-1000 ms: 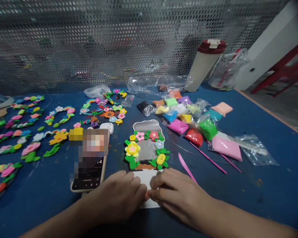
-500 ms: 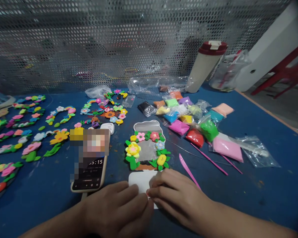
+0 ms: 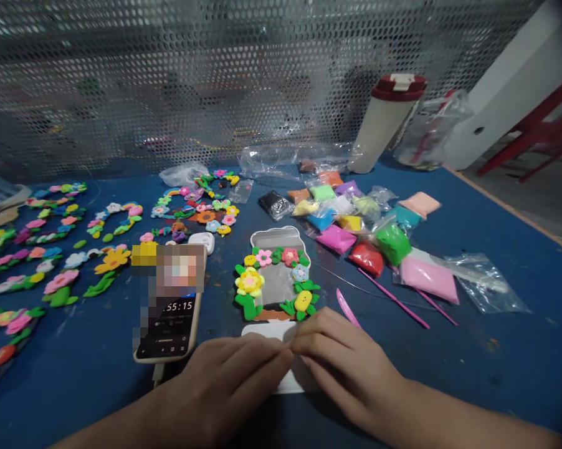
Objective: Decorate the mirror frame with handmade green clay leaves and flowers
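Observation:
My left hand point(image 3: 237, 377) and my right hand point(image 3: 349, 365) meet at the fingertips over a white rectangular board point(image 3: 290, 379). The fingers of both are pressed together, and whatever lies between them is hidden. Just beyond the board is a small mirror point(image 3: 277, 284) with a wavy clear edge, framed by clay flowers and green leaves. A large yellow clay flower point(image 3: 249, 282) sits on its left side, and a yellow clay piece with a face point(image 3: 303, 301) on its lower right. Beside my right hand lies a pink plastic clay knife point(image 3: 347, 307), partly covered by the hand.
To the left, a phone point(image 3: 169, 324) with a cable lies near several clay-decorated pieces point(image 3: 115, 219). Bagged coloured clay point(image 3: 339, 239), pink sticks point(image 3: 393, 298) and a plastic bag point(image 3: 489, 284) are on the right. A tumbler point(image 3: 386, 125) stands at the back before a perforated metal panel point(image 3: 169, 81).
Both hands have shifted slightly up, and their fingertips have come together. A small reddish bit that showed between the fingers is now hidden. My right hand covers more of the pink knife.

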The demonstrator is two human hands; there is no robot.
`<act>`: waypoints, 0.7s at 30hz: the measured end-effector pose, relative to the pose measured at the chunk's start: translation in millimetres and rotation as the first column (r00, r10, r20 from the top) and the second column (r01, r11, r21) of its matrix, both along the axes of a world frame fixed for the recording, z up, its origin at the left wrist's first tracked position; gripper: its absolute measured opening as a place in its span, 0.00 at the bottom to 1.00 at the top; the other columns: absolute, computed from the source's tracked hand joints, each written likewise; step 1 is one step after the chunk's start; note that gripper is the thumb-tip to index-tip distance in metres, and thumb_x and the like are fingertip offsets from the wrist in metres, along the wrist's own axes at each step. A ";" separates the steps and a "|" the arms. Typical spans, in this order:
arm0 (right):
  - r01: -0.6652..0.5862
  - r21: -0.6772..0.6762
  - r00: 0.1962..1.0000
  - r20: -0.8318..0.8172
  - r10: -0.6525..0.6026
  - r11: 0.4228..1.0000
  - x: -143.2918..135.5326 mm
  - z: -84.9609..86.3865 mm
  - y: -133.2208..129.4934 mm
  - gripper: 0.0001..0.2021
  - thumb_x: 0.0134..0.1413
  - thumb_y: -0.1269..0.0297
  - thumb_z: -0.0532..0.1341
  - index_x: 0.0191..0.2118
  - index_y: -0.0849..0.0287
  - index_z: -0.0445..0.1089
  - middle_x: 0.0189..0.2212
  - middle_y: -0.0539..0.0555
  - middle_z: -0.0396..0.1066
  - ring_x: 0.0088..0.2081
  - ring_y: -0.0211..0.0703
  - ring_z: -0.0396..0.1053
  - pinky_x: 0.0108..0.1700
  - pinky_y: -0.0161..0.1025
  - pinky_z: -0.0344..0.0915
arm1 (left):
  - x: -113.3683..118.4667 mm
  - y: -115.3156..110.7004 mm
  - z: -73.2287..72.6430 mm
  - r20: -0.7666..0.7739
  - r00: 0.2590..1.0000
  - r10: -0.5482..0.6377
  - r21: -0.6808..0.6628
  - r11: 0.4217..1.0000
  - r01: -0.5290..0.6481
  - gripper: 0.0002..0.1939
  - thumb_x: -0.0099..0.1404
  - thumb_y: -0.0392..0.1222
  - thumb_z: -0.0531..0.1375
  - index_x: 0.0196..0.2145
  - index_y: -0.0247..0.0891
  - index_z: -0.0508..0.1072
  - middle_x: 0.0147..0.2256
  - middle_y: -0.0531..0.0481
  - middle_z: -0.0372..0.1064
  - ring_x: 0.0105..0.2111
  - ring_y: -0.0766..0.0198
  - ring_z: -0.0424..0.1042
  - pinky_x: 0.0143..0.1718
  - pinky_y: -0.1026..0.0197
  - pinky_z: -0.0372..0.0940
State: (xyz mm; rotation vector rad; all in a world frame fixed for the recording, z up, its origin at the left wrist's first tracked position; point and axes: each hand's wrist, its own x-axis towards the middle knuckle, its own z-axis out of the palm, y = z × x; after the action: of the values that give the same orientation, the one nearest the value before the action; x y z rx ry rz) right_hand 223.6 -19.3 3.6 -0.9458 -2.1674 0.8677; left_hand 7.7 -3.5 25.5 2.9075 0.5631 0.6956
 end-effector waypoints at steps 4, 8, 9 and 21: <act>0.108 0.010 0.990 -0.089 -0.107 0.994 2.0 2.9 0.8 0.09 0.56 0.76 0.52 0.38 0.57 0.65 0.34 0.53 0.67 0.36 0.40 0.65 0.38 0.39 0.65 | 5.6 -1.9 -4.5 0.147 0.977 0.157 -0.131 0.982 -0.138 0.14 0.70 0.32 0.45 0.48 0.34 0.65 0.38 0.49 0.73 0.40 0.70 0.71 0.41 0.70 0.64; 0.123 0.040 0.983 -0.143 -0.116 0.992 1.8 4.4 1.0 0.10 0.55 0.77 0.52 0.39 0.56 0.65 0.33 0.53 0.67 0.36 0.41 0.65 0.39 0.39 0.64 | 25.5 1.5 1.4 0.231 0.920 0.316 -0.505 0.847 -0.165 0.09 0.67 0.43 0.52 0.34 0.40 0.70 0.27 0.56 0.71 0.25 0.72 0.70 0.26 0.73 0.64; 0.127 0.050 0.981 -0.152 -0.118 0.991 1.8 4.4 1.0 0.10 0.55 0.77 0.52 0.38 0.57 0.65 0.33 0.53 0.67 0.36 0.41 0.65 0.39 0.40 0.64 | 30.3 3.1 3.5 0.252 0.902 0.349 -0.545 0.822 -0.166 0.11 0.65 0.47 0.55 0.30 0.39 0.70 0.24 0.57 0.68 0.22 0.72 0.68 0.22 0.72 0.62; 0.184 0.053 0.960 -0.222 -0.168 0.981 5.1 3.8 2.8 0.10 0.55 0.79 0.53 0.38 0.60 0.66 0.33 0.53 0.68 0.36 0.38 0.65 0.38 0.36 0.63 | 38.9 7.4 5.2 0.171 0.901 0.398 -0.830 0.551 -0.085 0.05 0.63 0.35 0.58 0.30 0.38 0.74 0.27 0.56 0.70 0.26 0.71 0.67 0.30 0.71 0.61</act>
State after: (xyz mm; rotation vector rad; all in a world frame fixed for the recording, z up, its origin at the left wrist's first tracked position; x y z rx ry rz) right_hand 228.7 -16.4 7.4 -0.9452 -1.8853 0.7621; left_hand 46.5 3.9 30.6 1.8008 0.9484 0.6970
